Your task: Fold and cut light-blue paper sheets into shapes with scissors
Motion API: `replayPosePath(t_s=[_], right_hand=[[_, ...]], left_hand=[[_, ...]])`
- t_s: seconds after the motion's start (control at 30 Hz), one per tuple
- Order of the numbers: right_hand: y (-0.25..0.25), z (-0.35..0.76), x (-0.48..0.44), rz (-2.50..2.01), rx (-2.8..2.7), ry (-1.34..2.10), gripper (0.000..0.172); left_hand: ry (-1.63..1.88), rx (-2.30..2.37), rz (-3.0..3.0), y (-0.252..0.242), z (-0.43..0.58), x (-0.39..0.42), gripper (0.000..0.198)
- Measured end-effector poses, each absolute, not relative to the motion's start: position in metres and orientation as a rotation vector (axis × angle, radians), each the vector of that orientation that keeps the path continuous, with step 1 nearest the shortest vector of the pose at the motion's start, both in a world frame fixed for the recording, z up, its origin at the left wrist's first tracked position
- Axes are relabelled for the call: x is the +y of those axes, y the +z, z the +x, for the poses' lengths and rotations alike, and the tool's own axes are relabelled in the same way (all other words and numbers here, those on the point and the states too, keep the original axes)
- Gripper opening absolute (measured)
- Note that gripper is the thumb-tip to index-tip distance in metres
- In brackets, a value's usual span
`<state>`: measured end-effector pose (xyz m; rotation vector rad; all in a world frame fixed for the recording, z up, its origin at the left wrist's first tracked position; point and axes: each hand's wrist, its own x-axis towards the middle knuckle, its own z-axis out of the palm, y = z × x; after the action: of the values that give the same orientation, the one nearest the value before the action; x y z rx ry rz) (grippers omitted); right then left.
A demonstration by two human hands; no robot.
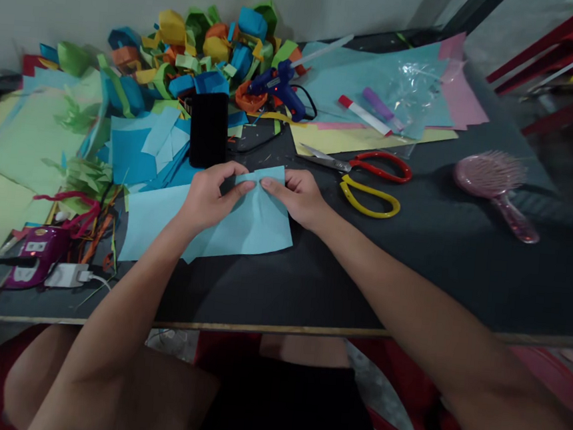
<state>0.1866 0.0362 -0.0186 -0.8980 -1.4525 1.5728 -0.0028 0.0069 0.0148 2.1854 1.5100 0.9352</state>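
Both hands hold the top edge of a light blue sheet of paper (260,223) that lies on the dark table near me. My left hand (215,192) pinches the paper left of its middle, thumb on top. Close beside it, my right hand (298,194) pinches the same edge, and the two thumb tips almost meet. Between them the paper is slightly creased. Another light blue sheet (153,220) extends to the left, partly under my left forearm. To the right of my right hand lie scissors (348,167) with one red and one yellow handle, blades apart.
Behind my hands are a black phone (208,130), a blue glue gun (280,87) and a heap of folded coloured paper pieces (215,48). A pink hairbrush (490,176) lies at right, markers (365,115) farther back. At left are a purple power strip (37,253) and a white charger (65,275).
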Motion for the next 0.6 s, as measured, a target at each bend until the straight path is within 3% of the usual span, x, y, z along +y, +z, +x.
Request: replayPosePath(t_s=[0.6], right_hand=[[-0.0165, 0.1801, 0.0332, -0.883, -1.371, 1.614, 0.050]], left_hand=[[0.939, 1.557, 2.157, 0.0203, -0.0006, 0.0037, 0.028]])
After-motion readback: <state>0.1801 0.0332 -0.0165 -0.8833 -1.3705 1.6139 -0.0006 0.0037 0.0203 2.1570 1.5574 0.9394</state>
